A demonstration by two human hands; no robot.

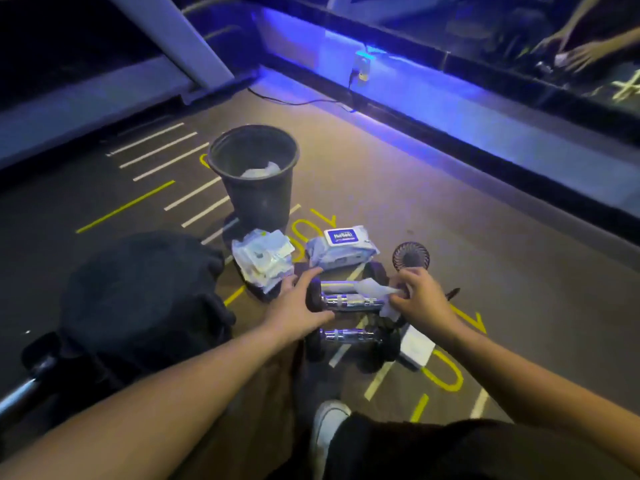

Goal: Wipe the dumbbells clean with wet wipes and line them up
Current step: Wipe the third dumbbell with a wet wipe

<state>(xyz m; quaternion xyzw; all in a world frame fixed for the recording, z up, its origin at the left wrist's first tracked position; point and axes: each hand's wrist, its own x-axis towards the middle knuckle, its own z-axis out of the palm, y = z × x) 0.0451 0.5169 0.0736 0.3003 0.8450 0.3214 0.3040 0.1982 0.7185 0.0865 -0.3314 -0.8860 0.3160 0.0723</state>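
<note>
Three dumbbells with chrome handles and black heads lie side by side on the floor. The middle dumbbell (349, 302) is held at its left head by my left hand (298, 306). My right hand (420, 299) presses a white wet wipe (375, 289) onto the right end of its handle. The far dumbbell (334, 286) lies just behind, and the near dumbbell (346, 336) just in front. A wet wipes pack (341, 247) with a blue label lies beyond them.
A black bin (254, 174) with used wipes stands further back. A clear packet bundle (263, 259) lies left of the wipes pack. A small fan (410, 256), a white pad (415, 346), a black bag (138, 299) and my shoe (327, 431) surround the spot.
</note>
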